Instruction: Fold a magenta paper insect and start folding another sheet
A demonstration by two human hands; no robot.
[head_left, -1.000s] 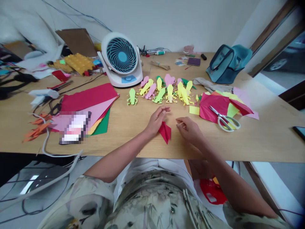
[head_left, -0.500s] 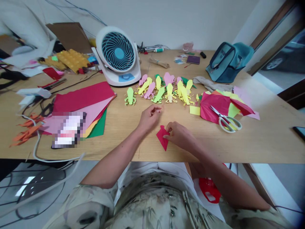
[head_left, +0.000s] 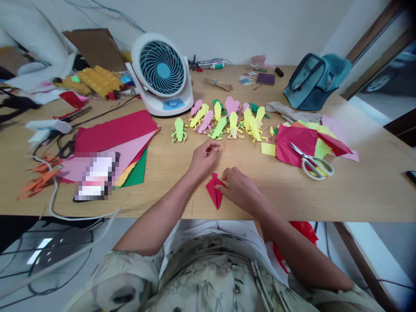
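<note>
A red folded paper, kite-shaped with a narrow tab at its top and a crease down the middle, lies near the table's front edge. My right hand has the paper's right side between thumb and bent fingers. Farther up and to the left, my left hand rests on the table with its fingers curled and pressed together, apart from the paper. Whatever may be in those fingertips is too small to make out. Beyond both hands stand several folded paper insects in green, yellow and pink.
On the left lie coloured paper sheets, a blurred-out phone, orange folded papers and a white cable. A white fan stands behind. Scissors lie on paper scraps at right, before a teal bag.
My right hand and the red folded paper have shifted left and slightly toward the front edge. The left hand keeps its curled pose. The whole view has moved a little.
</note>
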